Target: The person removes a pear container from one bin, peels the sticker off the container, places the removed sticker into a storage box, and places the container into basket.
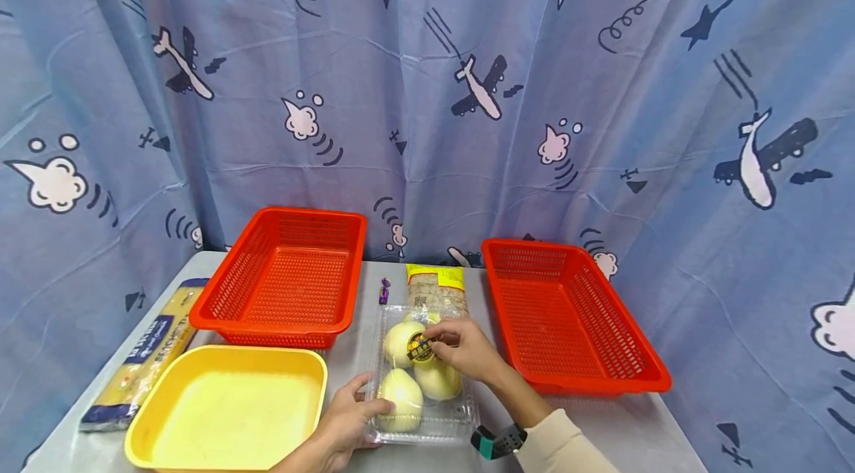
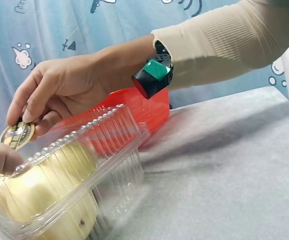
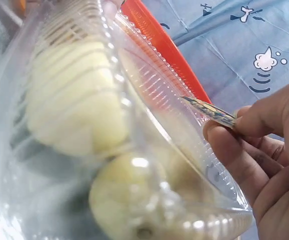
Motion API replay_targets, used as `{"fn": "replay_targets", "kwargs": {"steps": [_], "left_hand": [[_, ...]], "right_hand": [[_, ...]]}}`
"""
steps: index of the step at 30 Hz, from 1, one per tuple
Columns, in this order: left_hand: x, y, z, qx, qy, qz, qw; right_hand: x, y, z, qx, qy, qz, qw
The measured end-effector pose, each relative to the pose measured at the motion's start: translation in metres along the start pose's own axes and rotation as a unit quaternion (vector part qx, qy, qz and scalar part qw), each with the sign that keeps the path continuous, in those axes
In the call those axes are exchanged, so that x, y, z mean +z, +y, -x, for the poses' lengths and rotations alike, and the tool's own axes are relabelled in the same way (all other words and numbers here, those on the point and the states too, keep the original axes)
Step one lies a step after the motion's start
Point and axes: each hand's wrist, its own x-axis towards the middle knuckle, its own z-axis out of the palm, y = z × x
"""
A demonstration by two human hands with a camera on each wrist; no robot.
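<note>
A clear plastic clamshell box [image 1: 444, 430] holds several pale yellow, pear-like fruits [image 1: 403, 393] under its ridged lid. My left hand [image 1: 344, 413] grips the box's left side, its thumb over the lid. Above the lid, my right hand [image 1: 473, 348] pinches a round dark-and-gold sticker [image 1: 418, 348] between thumb and finger. Seen from the left wrist, the sticker [image 2: 18, 135] stands tilted over the lid, close to the left thumb. The right wrist view shows the sticker [image 3: 209, 109] nearly edge-on, above the lid surface.
Red baskets stand behind on the left [image 1: 294, 280] and on the right [image 1: 568, 317]. A yellow tub [image 1: 234, 413] sits left of my left hand, beside a long noodle packet [image 1: 150, 354]. Behind the box lie a yellow-topped bag [image 1: 437, 287] and a small purple-wrapped candy [image 1: 384, 291].
</note>
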Motion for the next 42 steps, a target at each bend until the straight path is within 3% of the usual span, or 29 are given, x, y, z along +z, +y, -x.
{"fn": "replay_targets", "kwargs": {"steps": [11,22,29,38,42], "left_hand": [[0.0,0.0,-0.001,-0.013,0.008,0.0,0.9999],[0.0,0.004,0.002,-0.015,0.017,-0.006,0.9997],[-0.001,0.007,0.008,0.004,0.02,-0.008,0.9998],[-0.007,0.027,0.019,0.035,0.008,-0.046,0.9983],[-0.012,0.034,0.025,0.047,0.0,-0.039,0.9982]], "right_hand": [[0.001,0.001,0.012,0.015,0.027,-0.126,0.992],[0.003,-0.003,0.025,0.063,0.066,-0.147,0.985],[0.003,-0.003,0.028,0.067,0.071,-0.149,0.984],[0.003,0.001,0.03,0.066,0.069,-0.182,0.979],[0.003,0.002,0.03,0.069,0.067,-0.184,0.978]]}}
